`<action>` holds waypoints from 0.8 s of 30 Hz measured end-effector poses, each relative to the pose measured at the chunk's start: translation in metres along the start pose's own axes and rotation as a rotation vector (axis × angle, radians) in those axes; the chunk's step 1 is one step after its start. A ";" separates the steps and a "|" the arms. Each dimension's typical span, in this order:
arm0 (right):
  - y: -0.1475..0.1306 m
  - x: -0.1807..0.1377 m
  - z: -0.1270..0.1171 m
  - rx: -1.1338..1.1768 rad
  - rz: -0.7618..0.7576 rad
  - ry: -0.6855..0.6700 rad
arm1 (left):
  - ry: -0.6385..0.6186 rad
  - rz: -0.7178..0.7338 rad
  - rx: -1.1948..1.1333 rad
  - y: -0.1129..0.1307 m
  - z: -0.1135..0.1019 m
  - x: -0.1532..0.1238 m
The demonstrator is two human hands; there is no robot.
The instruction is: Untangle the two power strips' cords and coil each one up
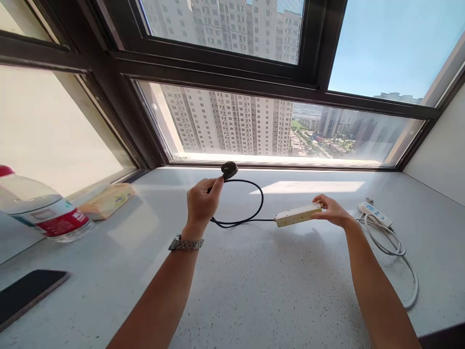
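Note:
Between the thumb and fingers of my left hand (203, 201) is the black plug (229, 169), held up near the window. From it a black cord (262, 196) loops round and runs right into the end of a cream-coloured power strip (296, 214). My right hand (332, 212) grips the strip's far end, thumb in front and fingers behind, and the strip is slightly tilted. Its socket face is mostly turned from view. A metal watch (186, 243) sits on my left wrist.
A white power strip (376, 214) with a coiled white cord (414, 286) lies at the right. On the left are a large bottle with a red label (60, 220), a tissue pack (109, 199) and a dark phone (31, 293). Window frames (218, 72) rise behind the speckled sill (232, 295).

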State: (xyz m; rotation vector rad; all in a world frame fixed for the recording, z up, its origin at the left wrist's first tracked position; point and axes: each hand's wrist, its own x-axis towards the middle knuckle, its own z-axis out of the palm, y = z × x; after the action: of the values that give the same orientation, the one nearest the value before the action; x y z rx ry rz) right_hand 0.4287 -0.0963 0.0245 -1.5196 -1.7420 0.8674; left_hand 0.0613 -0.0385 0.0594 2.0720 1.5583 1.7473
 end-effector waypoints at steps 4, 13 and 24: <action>-0.029 0.011 0.006 0.537 -0.195 0.376 | -0.180 0.118 -0.115 0.025 0.008 -0.011; -0.079 0.005 0.024 0.749 -0.165 0.573 | -0.508 0.319 -0.255 0.059 0.014 -0.029; -0.065 0.025 0.076 0.838 0.004 0.036 | -0.675 0.426 -0.306 0.070 0.033 -0.052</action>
State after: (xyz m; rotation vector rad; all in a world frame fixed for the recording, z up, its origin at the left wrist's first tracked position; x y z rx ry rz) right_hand 0.3277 -0.0831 0.0367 -0.9557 -1.1046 1.3369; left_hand 0.1381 -0.0908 0.0490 2.5464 0.6638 1.0537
